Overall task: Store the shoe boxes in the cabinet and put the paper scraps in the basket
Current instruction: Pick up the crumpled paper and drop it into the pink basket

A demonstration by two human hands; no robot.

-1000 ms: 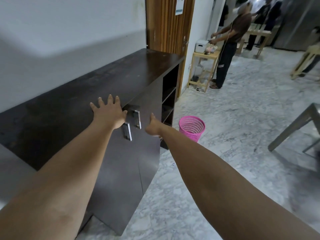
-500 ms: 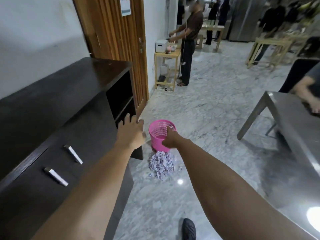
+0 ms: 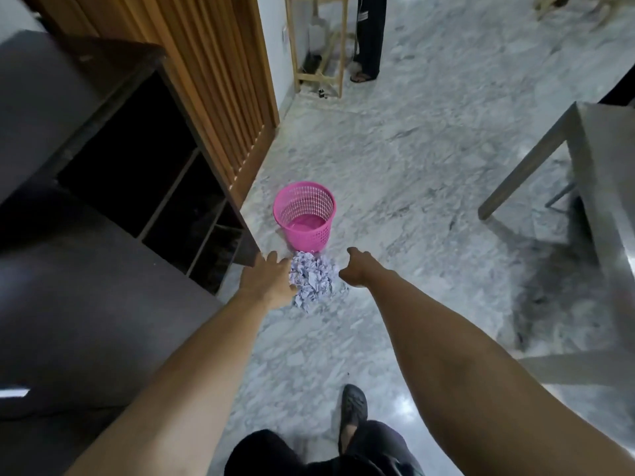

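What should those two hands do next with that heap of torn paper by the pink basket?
Probably lower both and scoop. The left hand and right hand flank the paper scraps on the floor, neither holding any. The pink basket stands upright just beyond the heap, with no paper visible inside, so a cupped handful could go straight in.

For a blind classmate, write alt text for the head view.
Left hand and right hand reach towards paper scraps heaped on marble floor, beside an empty pink basket near a dark cabinet.

head view | worn high | faces forward-down | floor (image 3: 395, 173) well below
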